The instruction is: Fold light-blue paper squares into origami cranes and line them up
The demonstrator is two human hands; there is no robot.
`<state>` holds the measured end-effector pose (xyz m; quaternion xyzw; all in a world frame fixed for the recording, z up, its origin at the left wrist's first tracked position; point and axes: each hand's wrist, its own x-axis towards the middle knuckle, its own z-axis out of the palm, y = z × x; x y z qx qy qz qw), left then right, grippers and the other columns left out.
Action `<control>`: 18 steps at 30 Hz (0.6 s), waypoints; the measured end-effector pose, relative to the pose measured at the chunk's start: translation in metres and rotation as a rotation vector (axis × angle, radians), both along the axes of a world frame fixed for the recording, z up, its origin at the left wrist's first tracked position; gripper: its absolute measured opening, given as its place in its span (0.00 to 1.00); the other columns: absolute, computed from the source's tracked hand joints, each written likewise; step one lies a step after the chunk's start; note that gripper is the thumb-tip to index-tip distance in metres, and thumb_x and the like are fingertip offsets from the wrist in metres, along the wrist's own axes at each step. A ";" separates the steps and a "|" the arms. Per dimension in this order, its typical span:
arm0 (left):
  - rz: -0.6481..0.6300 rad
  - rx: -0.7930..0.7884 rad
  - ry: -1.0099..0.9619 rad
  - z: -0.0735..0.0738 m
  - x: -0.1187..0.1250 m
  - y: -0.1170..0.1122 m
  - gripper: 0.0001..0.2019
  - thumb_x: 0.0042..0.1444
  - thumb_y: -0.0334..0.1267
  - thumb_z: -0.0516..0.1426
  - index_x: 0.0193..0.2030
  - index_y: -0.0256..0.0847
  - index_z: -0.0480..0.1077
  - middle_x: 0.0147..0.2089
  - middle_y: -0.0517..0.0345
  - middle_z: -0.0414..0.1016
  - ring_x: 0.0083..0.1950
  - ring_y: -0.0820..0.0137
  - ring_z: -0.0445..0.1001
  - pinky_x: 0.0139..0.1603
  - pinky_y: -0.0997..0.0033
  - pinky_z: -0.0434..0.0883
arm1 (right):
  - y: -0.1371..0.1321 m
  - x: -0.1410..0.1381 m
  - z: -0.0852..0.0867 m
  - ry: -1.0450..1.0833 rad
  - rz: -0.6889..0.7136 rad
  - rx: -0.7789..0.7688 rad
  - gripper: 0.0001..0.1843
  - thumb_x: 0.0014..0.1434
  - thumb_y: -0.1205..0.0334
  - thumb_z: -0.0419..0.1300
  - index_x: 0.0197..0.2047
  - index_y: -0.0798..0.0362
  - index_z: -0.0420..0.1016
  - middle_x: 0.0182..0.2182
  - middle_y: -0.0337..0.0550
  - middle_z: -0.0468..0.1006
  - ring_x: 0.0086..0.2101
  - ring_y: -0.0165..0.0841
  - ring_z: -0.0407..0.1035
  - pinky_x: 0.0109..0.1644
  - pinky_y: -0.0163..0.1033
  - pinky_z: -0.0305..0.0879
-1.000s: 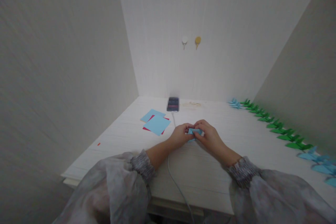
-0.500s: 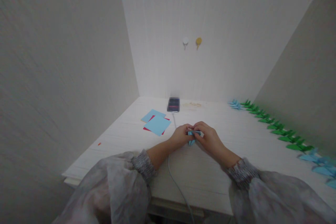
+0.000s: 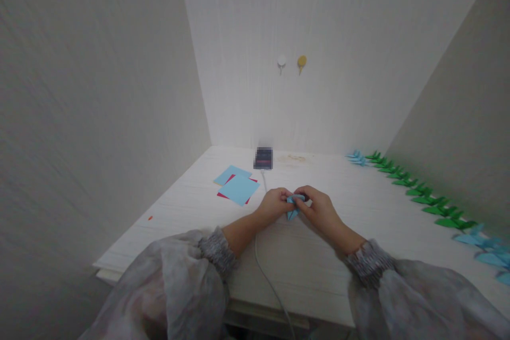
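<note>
A small folded piece of light blue origami paper (image 3: pixel 292 214) is pinched between both hands above the white table (image 3: pixel 303 271). My left hand (image 3: pixel 274 206) is closed on its left side, fingertips at the top edge. My right hand (image 3: pixel 319 207) grips it from the right, thumb pressed on the front face. Parts of the paper are hidden behind the fingers. Left of my hands lie square sheets of origami paper (image 3: pixel 239 190), light blue on top with red showing beneath.
A phone (image 3: pixel 263 158) leans at the back wall, its white cable (image 3: pixel 266 276) running under my left wrist. Rows of green paper cranes (image 3: pixel 418 191) and blue paper cranes (image 3: pixel 494 258) line the right side. Two hooks (image 3: pixel 302 61) are on the wall. An orange scrap (image 3: pixel 150 218) lies left.
The folded blue paper has been tilted, so more of its front face shows. My right thumb and fingers have shifted slightly on it.
</note>
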<state>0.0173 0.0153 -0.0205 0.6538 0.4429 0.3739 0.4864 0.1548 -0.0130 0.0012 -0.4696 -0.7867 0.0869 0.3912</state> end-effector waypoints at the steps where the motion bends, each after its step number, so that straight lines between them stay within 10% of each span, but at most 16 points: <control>1: 0.004 -0.006 -0.012 0.001 0.000 0.000 0.12 0.36 0.36 0.59 0.30 0.35 0.67 0.26 0.58 0.72 0.29 0.73 0.69 0.29 0.76 0.64 | 0.000 0.001 0.002 0.023 0.034 -0.012 0.07 0.50 0.63 0.52 0.33 0.54 0.68 0.27 0.41 0.71 0.28 0.30 0.65 0.33 0.34 0.61; 9: -0.052 -0.079 -0.084 0.004 -0.006 -0.001 0.11 0.36 0.33 0.58 0.31 0.33 0.67 0.27 0.57 0.71 0.26 0.76 0.67 0.27 0.77 0.63 | 0.001 0.014 0.013 0.111 0.379 -0.153 0.13 0.51 0.59 0.54 0.41 0.51 0.69 0.35 0.43 0.71 0.36 0.32 0.65 0.41 0.38 0.61; 18: -0.132 -0.009 0.018 -0.003 -0.010 0.002 0.11 0.36 0.33 0.56 0.30 0.34 0.69 0.24 0.62 0.68 0.25 0.78 0.64 0.27 0.78 0.62 | 0.002 0.011 0.008 0.107 0.311 -0.187 0.10 0.53 0.60 0.52 0.36 0.51 0.72 0.30 0.41 0.72 0.33 0.31 0.66 0.38 0.36 0.61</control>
